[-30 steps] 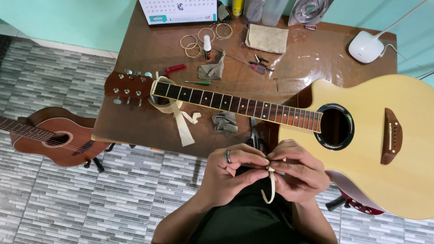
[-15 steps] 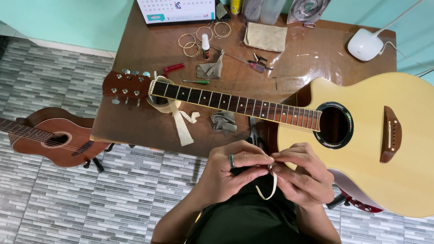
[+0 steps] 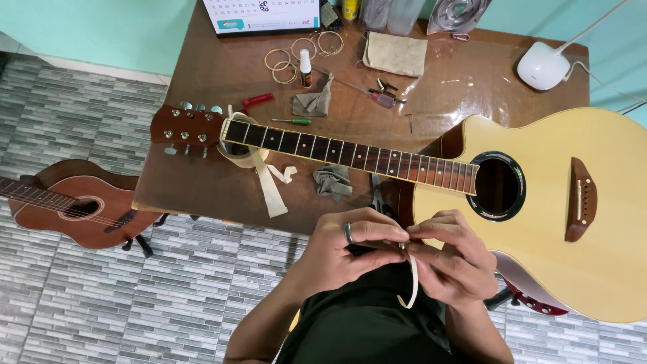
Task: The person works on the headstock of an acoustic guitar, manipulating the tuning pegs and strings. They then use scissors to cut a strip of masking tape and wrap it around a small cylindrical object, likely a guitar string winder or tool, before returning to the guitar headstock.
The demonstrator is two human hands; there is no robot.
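1. Just below the table edge, at about 6 o'clock in my view, my left hand and right hand meet, both closed in a pinch on a pale, curved strip that hangs between them.
2. To do this well, I judge the fingertips should grip close together and keep the strip from twisting.
3. The acoustic guitar lies across the brown table, body at 3 o'clock, headstock at 10 o'clock.
4. A white lamp sits at 1 o'clock, coiled strings at 12 o'clock.
5. A second guitar rests on the grey tiled floor at 9 o'clock.
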